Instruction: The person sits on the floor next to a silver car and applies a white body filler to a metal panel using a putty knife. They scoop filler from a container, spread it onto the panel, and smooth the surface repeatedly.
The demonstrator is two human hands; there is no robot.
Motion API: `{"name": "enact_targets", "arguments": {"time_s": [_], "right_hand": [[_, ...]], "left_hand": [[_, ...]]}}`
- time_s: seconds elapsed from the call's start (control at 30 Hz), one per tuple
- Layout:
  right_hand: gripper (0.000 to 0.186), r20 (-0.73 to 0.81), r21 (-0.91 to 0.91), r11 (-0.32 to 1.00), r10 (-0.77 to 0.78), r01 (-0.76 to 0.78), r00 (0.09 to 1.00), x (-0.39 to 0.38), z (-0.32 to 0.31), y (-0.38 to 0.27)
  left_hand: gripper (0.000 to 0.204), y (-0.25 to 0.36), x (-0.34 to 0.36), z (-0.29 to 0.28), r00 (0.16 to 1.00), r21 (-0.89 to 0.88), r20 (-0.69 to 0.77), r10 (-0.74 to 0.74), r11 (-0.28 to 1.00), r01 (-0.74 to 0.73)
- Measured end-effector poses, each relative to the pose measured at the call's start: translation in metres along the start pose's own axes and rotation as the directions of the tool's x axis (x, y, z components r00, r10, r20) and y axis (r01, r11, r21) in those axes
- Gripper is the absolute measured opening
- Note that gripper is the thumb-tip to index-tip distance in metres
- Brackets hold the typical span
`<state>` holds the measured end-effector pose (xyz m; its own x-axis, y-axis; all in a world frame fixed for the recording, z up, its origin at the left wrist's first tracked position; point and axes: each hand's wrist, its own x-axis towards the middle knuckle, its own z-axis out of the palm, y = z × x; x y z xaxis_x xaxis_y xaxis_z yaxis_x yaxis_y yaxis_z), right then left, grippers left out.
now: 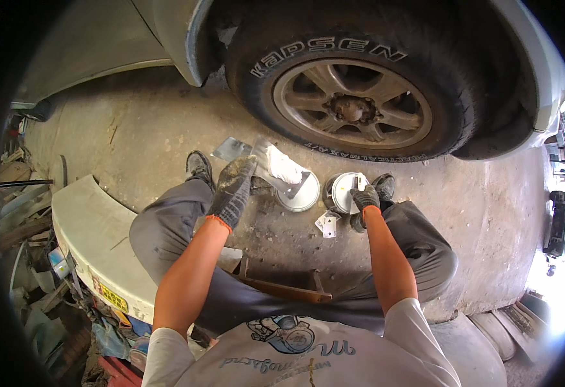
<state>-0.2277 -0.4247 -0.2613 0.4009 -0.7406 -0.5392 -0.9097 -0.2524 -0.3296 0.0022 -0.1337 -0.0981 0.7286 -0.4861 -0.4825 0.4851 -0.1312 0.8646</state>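
Note:
My left hand, in a dark grey work glove with an orange cuff, grips a thin flat sheet. A heap of white paste lies beside that hand, above a white round tub; how the sheet and the paste's backing join is hard to make out. Gloved likewise, my right hand is closed around a small pale-handled tool, at the right edge of a second white-topped round can. The tool's working end cannot be made out.
A vehicle's large tyre stands just ahead under its wheel arch. Playing cards lie on the concrete floor between my feet. A low wooden stool is beneath me. A cream bumper lies at left, beside piled scrap.

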Motion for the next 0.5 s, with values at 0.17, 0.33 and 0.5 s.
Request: {"name": "enact_targets", "arguments": {"time_s": [0.17, 0.33, 0.5], "right_hand": [[0.053, -0.027, 0.372, 0.917, -0.143, 0.143, 0.989, -0.036, -0.052, -0.031], [0.043, 0.1, 0.679, 0.689, -0.428, 0.253, 0.898, -0.139, -0.104, -0.082], [0.044, 0.136, 0.467, 0.797, -0.493, 0.383, 0.86, -0.221, -0.116, -0.117]], "left_hand": [[0.028, 0.017, -0.012, 0.012, 0.999, -0.066, -0.008, 0.041, 0.997, -0.042], [0.027, 0.024, -0.024, 0.015, 0.994, -0.204, 0.021, 0.108, 0.974, -0.101], [0.03, 0.018, -0.02, 0.003, 0.961, -0.062, -0.027, 0.275, 0.959, -0.276]]}}
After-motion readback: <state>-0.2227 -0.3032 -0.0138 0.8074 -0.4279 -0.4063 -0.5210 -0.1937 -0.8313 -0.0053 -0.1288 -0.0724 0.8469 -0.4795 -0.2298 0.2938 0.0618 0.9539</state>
